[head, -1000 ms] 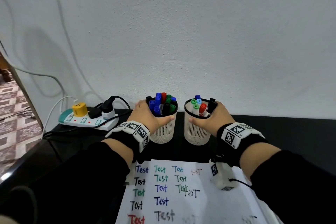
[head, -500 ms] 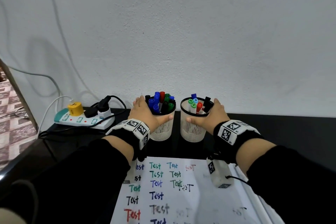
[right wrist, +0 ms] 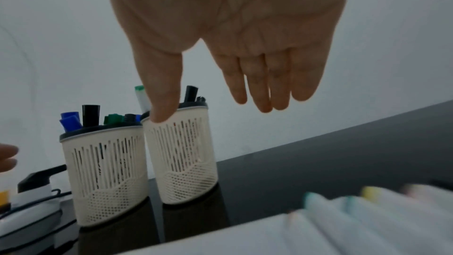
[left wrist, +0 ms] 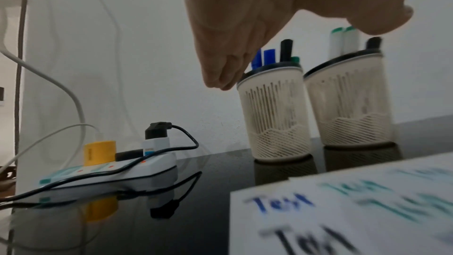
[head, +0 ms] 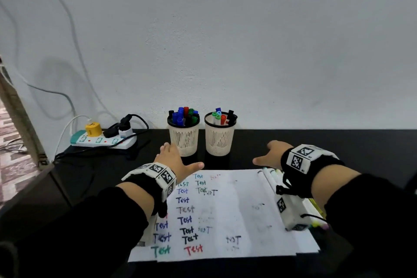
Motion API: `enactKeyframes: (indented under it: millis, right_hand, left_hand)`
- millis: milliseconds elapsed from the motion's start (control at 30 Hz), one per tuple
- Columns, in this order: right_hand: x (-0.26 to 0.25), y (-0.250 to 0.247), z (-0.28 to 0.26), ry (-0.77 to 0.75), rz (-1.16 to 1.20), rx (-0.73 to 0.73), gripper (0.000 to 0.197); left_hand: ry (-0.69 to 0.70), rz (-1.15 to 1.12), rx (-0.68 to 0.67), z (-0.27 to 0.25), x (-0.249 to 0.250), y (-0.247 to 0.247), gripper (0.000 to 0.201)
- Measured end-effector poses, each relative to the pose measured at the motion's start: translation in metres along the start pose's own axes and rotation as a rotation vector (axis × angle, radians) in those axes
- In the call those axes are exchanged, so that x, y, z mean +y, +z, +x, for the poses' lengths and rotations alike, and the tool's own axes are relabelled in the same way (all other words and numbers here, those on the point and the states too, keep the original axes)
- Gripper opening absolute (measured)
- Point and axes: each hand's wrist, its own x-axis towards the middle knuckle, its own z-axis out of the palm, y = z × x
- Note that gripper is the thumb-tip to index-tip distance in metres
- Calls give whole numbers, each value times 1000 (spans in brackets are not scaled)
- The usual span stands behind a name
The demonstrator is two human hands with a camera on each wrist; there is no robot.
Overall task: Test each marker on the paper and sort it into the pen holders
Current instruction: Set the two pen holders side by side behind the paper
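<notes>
Two cream mesh pen holders stand side by side against the wall: the left holder point(head: 184, 140) point(left wrist: 275, 115) point(right wrist: 105, 177) packed with blue, black, green and red markers, the right holder point(head: 219, 139) point(left wrist: 350, 104) point(right wrist: 185, 154) with fewer. My left hand point(head: 174, 160) point(left wrist: 245, 36) hovers open just in front of the left holder, holding nothing. My right hand point(head: 269, 156) point(right wrist: 220, 61) hangs open and empty to the right of the right holder. The white paper point(head: 225, 214) covered in "Test" marks lies below both hands. Several white markers point(head: 270, 174) point(right wrist: 367, 212) lie along its right edge.
A white power strip point(head: 101, 140) point(left wrist: 105, 174) with a yellow adapter, plugs and trailing cables sits at the back left of the black table point(head: 338, 142). The table's left edge drops off near a tiled floor. A white wall rises right behind the holders.
Both hands have let go of the pen holders and drawn back toward me, spreading apart. The holders now stand free by the wall.
</notes>
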Motion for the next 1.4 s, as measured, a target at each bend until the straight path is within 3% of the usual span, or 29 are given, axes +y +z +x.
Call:
enactKeyframes:
  millis: [100,333,667,833,967,1133,1233,1400]
  right_hand:
    - [31,8,-23,54,-38,-19,70]
    - [78,32,-58,171,-87,-39,97]
    - [77,37,-69,122,-250,-131,90]
    - [74,31,-65,118,-269,-133,100]
    - [69,49,-43,107,-325,-132,120]
    - [64,61,-33,35,-379,-95,101]
    - [71,61,-30,79,-376,-119,89]
    - [82,55,-33,152,-370,-138,87]
  left_hand:
    - [80,81,-144,-27,19,25,101]
    - [265,337,-314,-54,60,63,93]
    - [247,540,-358,-48,68,86,99]
    - [279,567,-397,-47,71,82,96]
    - [295,565,-403,-47,72,82,95]
    - [296,572,-411,-50,73,79,94]
    - [287,577,-425,-51,74,80,93]
    - [275,597,-437,-53,75,78,93]
